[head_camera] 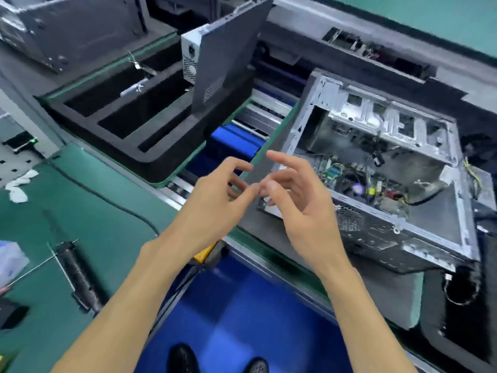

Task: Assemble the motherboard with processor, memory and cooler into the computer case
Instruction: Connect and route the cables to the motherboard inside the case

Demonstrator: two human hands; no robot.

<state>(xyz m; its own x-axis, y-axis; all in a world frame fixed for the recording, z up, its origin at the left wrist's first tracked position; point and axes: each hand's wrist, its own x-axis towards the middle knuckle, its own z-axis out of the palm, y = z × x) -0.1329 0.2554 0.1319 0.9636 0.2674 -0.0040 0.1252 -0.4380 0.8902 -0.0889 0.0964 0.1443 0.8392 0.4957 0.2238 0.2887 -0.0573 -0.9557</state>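
An open grey computer case [419, 238] lies on its side at the right, its open face up. Inside it sits a motherboard [357, 181] with cables and small parts. My left hand [215, 200] and my right hand [293, 195] hover close together in front of the case's left end, fingertips almost touching. Both have loosely spread fingers and nothing can be seen in them. The picture is blurred.
A black foam tray [150, 157] with long slots lies at the left centre; a dark case panel [226, 57] stands in it. A screwdriver [78, 275] lies on the green mat [80, 211] at the left. A white cloth [20, 184] lies further left.
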